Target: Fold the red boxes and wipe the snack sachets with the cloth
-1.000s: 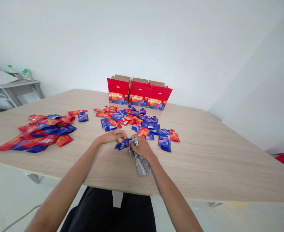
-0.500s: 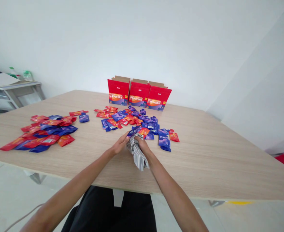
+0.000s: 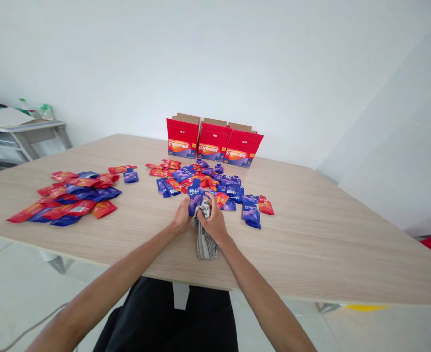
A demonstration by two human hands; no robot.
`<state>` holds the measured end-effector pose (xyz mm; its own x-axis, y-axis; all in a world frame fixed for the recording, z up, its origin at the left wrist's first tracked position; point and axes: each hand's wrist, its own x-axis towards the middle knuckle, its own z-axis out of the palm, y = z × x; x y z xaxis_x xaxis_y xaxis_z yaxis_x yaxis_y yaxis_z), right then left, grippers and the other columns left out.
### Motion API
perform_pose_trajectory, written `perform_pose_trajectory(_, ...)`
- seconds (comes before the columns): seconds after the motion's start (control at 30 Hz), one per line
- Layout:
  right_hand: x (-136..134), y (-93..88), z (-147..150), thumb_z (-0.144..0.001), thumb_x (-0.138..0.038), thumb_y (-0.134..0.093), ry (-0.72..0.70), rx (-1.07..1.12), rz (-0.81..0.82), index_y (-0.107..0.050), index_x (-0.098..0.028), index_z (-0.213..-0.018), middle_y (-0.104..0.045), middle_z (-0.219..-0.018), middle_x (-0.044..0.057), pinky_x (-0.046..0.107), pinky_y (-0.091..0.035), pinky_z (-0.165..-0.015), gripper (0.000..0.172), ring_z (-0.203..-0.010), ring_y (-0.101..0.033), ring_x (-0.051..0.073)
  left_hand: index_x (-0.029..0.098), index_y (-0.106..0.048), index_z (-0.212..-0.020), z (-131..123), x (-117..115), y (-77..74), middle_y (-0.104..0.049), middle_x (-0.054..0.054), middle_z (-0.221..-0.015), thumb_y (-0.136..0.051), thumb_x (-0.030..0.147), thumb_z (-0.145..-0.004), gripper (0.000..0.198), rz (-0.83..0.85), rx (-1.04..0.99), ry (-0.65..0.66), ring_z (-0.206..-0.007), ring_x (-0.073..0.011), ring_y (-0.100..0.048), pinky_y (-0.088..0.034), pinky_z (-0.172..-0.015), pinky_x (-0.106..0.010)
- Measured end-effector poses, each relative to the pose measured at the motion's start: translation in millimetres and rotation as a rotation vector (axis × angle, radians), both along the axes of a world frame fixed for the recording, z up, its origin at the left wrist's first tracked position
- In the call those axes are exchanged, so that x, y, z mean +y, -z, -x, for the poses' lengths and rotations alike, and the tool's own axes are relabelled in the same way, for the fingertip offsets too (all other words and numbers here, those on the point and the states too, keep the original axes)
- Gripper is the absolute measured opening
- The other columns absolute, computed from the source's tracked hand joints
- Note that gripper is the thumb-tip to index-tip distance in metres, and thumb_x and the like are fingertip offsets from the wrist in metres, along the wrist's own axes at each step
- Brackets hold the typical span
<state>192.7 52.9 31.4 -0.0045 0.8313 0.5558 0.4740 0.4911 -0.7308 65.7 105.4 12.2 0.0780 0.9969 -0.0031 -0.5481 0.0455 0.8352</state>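
A blue-purple pouch [image 3: 195, 195] with white lettering stands upright between my hands, its printed face toward me. My left hand [image 3: 182, 215] is closed on the pouch's left edge. In my right hand [image 3: 214, 220] is a bunched grey striped cloth [image 3: 206, 244], pressed near the pouch's right side; its lower end hangs toward the table. Just beyond my hands lies a loose heap of red and blue pouches [image 3: 208, 182]. A few more, such as a blue pouch [image 3: 251, 213], lie to the right of my right hand.
Three open red boxes [image 3: 211, 142] stand in a row at the back of the wooden table [image 3: 311, 234]. Stacked red and blue pouches [image 3: 69, 198] lie at the left. A side desk [image 3: 25, 127] with papers and bottles stands beyond the table's left end.
The pouch has turned from tilted to upright, with its front facing me. My right hand and the cloth have shifted round its right side. The view has moved slightly.
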Motion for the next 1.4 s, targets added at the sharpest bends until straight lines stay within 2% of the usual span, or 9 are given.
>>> perform_pose_trajectory(0.13,5,0.7,-8,-0.093,-0.033,-0.061,0.140,-0.008,-0.122,-0.058,-0.022,-0.124,-0.073,-0.112,0.009,0.037,-0.058,-0.089,0.033,-0.098,-0.072,0.025,0.010,-0.077,-0.110,1,-2,-10.0,-0.083,-0.016,-0.103,-0.039,0.045,-0.109,0.051,0.166,-0.117,0.013,-0.103,-0.0259,-0.078,-0.059,-0.098,-0.035)
perform_pose_trajectory(0.23,7,0.2,-13,-0.094,-0.032,-0.060,0.136,-0.043,-0.177,-0.060,-0.022,-0.119,-0.073,-0.110,0.010,0.039,-0.057,-0.091,0.027,-0.099,-0.071,0.026,0.011,-0.077,-0.107,3,-5,-15.8,-0.082,-0.014,-0.095,-0.038,0.041,-0.110,0.049,0.262,-0.141,0.063,-0.092,-0.0241,-0.079,-0.060,-0.087,-0.032)
perform_pose_trajectory(0.37,5,-2.1,-15,-0.093,-0.025,-0.059,-0.155,-0.206,-0.142,-0.062,-0.024,-0.123,-0.072,-0.118,0.010,0.040,-0.056,-0.099,0.030,-0.110,-0.069,0.026,0.014,-0.074,-0.090,0,-12,-16.0,-0.079,-0.009,-0.079,-0.045,0.034,-0.109,0.041,0.323,-0.097,0.177,-0.073,-0.0193,-0.075,-0.059,-0.073,-0.027)
perform_pose_trajectory(0.53,4,-0.5,-13,-0.084,-0.018,-0.062,-0.406,-0.359,-0.054,-0.062,-0.024,-0.121,-0.070,-0.117,0.008,0.039,-0.056,-0.095,0.037,-0.107,-0.068,0.026,0.015,-0.071,-0.080,1,-14,-15.5,-0.073,-0.006,-0.068,-0.043,0.044,-0.108,0.049,0.302,-0.104,0.128,-0.062,-0.0172,-0.069,-0.057,-0.068,-0.026)
perform_pose_trajectory(0.77,5,0.6,-9,-0.086,-0.017,-0.055,-0.265,-0.293,-0.122,-0.061,-0.023,-0.109,-0.069,-0.106,0.009,0.038,-0.054,-0.086,0.025,-0.097,-0.066,0.026,0.016,-0.071,-0.081,1,-15,-16.0,-0.073,-0.004,-0.069,-0.062,0.041,-0.099,0.032,0.223,-0.054,0.232,-0.070,-0.0192,-0.072,-0.055,-0.073,-0.027)
perform_pose_trajectory(0.97,3,-4.3,-11,-0.081,-0.019,-0.057,-0.310,-0.195,-0.061,-0.059,-0.024,-0.101,-0.066,-0.093,0.002,0.033,-0.051,-0.078,0.020,-0.080,-0.062,0.020,0.017,-0.071,-0.076,1,-18,-15.8,-0.074,-0.005,-0.070,-0.056,0.035,-0.101,0.034,0.249,-0.028,0.301,-0.070,-0.0194,-0.070,-0.053,-0.073,-0.028)
perform_pose_trajectory(1.23,8,-11.6,-18,-0.089,-0.022,-0.057,0.136,0.055,-0.210,-0.056,-0.024,-0.099,-0.062,-0.093,0.003,0.035,-0.051,-0.081,0.010,-0.085,-0.061,0.021,0.016,-0.079,-0.094,0,-20,-12.6,-0.081,-0.007,-0.098,-0.066,0.027,-0.091,0.017,-0.044,0.017,0.509,-0.101,-0.0234,-0.070,-0.051,-0.098,-0.032)
perform_pose_trajectory(1.3,7,-12.5,-19,-0.090,-0.022,-0.057,0.136,0.062,-0.215,-0.056,-0.024,-0.099,-0.062,-0.093,0.003,0.035,-0.051,-0.081,0.009,-0.084,-0.060,0.021,0.017,-0.079,-0.096,-1,-21,-12.8,-0.081,-0.007,-0.101,-0.068,0.027,-0.090,0.016,-0.063,0.001,0.523,-0.105,-0.0240,-0.070,-0.050,-0.100,-0.033)
perform_pose_trajectory(1.4,4,-10.6,-16,-0.087,-0.020,-0.057,-0.053,-0.053,-0.158,-0.057,-0.024,-0.098,-0.063,-0.091,0.002,0.033,-0.050,-0.078,0.012,-0.081,-0.061,0.021,0.017,-0.077,-0.088,0,-20,-14.3,-0.079,-0.006,-0.087,-0.065,0.027,-0.092,0.016,0.080,-0.027,0.425,-0.088,-0.0212,-0.071,-0.054,-0.087,-0.029)
